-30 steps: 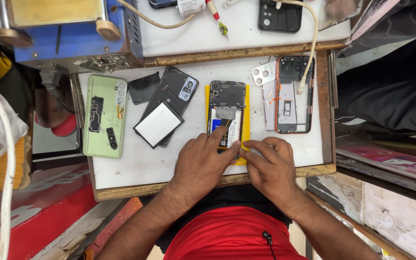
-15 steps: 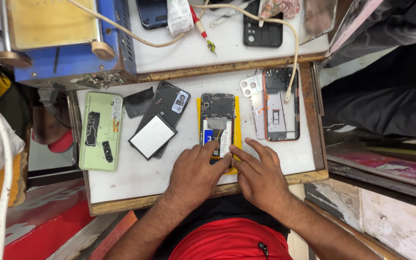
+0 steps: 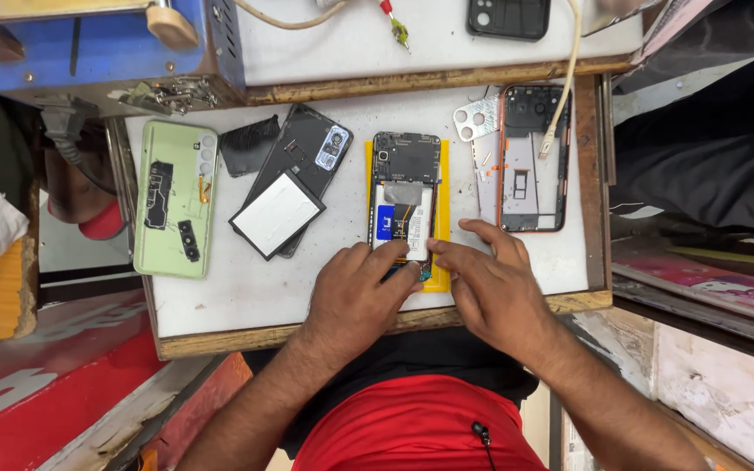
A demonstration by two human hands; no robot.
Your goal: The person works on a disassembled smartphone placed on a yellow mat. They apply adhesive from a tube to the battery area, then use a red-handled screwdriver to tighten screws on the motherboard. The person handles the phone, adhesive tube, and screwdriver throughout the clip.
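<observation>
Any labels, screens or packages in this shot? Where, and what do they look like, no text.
Battery label: blue and white rectangle inside the opened phone on the yellow mat, just above the left hand and right hand.
Display panel: white rectangle, dark edge, tilted, left of that phone.
No packages or signs.

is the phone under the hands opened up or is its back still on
Opened up: the black phone on the yellow mat lies with no back cover, its circuit board and white battery exposed. Both hands, left and right, touch its lower end.
</observation>
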